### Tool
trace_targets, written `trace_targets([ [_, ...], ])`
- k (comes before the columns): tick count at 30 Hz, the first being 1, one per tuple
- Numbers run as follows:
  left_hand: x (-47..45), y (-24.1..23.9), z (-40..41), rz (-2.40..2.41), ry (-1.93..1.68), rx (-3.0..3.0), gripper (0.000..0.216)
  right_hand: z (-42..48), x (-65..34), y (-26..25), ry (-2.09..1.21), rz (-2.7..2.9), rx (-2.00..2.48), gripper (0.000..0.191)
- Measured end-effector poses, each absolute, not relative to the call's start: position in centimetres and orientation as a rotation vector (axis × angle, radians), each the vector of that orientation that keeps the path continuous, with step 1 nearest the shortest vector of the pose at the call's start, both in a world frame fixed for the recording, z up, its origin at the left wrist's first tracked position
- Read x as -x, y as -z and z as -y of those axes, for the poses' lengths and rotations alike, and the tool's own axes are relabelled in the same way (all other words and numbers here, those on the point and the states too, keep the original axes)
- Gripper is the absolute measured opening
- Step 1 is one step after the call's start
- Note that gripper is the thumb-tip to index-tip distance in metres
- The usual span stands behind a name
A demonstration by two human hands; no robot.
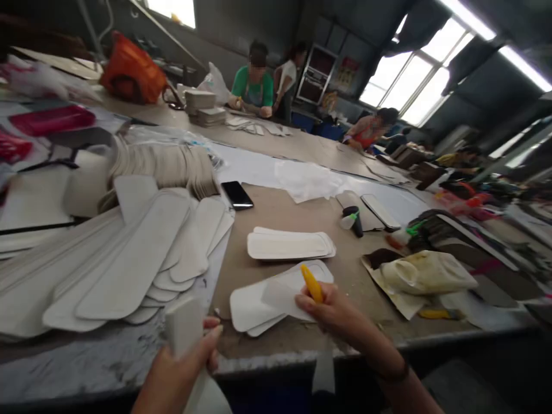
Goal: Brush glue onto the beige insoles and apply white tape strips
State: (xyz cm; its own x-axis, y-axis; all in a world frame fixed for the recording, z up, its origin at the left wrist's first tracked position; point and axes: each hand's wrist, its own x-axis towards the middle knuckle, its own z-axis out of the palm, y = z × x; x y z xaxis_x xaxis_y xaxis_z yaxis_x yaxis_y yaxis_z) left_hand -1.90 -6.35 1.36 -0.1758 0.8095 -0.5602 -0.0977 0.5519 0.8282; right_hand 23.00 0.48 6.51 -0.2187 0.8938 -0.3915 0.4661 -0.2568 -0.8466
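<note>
My left hand (183, 368) is closed around a white oblong piece (185, 325) at the near table edge. My right hand (332, 310) grips a yellow-handled tool (311, 283) and rests on a small pile of white oblong pieces (259, 302) in front of me. Just beyond lies a neat stack of the same pieces (288, 244). A wide fan of white oblong pieces (129, 259) spreads over the table to the left.
A black phone (237, 194) lies mid-table. To the right are a dirty plastic glue bag (426, 271), a dark bottle (356, 219) and dark cut pieces (440, 230). Several other people work at the far side. An orange bag (129, 72) sits far left.
</note>
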Motion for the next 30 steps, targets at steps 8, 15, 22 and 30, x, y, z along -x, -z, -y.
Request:
trace_targets([
  [8,0.5,-2.4,2.5,-1.543,-0.769,-0.645,0.059,-3.7,-19.8,-4.0,-1.64,2.072,1.701,0.022],
  [15,0.4,-2.1,1.1,-1.53,-0.683,-0.642,0.039,-5.9,-19.1,-4.3,-1.473,2.321,1.792,0.017],
  [22,0.4,-1.7,1.0,-1.523,-0.646,-0.662,0.031,-6.3,-18.2,-4.8,-1.301,2.485,1.892,0.017],
  [30,0.0,-1.6,0.7,-1.54,-0.63,-0.659,0.031,-6.4,-18.2,-4.7,-1.15,2.632,1.87,0.022],
])
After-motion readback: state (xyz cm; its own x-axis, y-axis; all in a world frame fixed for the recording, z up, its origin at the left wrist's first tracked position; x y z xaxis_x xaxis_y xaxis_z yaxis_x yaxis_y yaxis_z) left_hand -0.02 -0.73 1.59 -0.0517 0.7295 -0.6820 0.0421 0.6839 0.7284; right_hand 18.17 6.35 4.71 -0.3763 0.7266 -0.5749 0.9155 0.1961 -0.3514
